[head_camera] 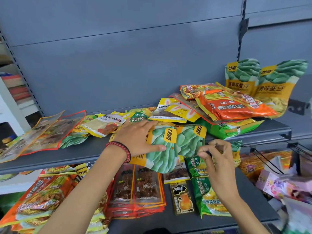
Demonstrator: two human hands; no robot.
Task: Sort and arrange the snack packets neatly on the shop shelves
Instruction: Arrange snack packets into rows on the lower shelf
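Two green-and-yellow bean packets (175,146) overhung the upper shelf (84,151) edge. I saw left hand (140,137) flat on them, fingers spread; right hand (214,154) pinched their lower corner. Upright pair (263,81) behind read "黄味蚕豆".

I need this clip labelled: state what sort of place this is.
Most likely a small shop's snack aisle. Grey metal shelves on slotted uprights hold heaps of printed snack packets, and two bean packets stand upright as display stock.
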